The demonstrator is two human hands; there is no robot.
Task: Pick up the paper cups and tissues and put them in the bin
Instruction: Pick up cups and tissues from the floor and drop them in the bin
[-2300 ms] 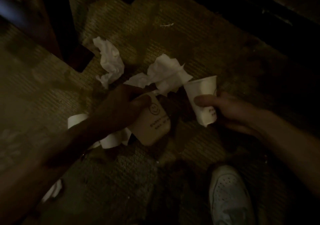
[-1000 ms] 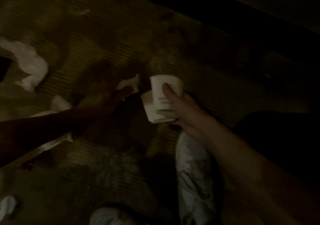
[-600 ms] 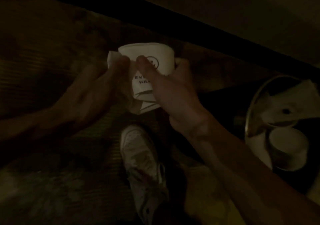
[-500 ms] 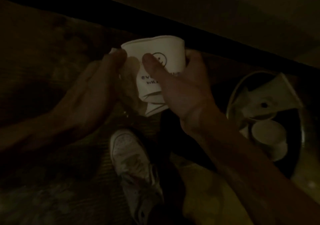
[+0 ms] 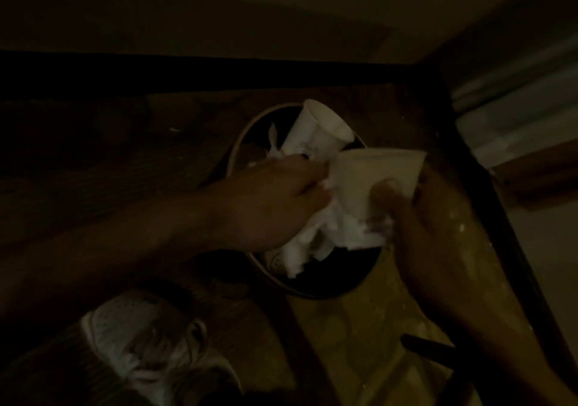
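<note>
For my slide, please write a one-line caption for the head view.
Above the round bin, the right hand holds a paper cup and the left hand grips crumpled tissue; another cup lies inside.

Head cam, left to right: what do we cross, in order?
white shoe → left hand → tissue → paper cup → right hand, which grips that cup. The bin and the cup in the bin overlap the hands, so both are left out.
</note>
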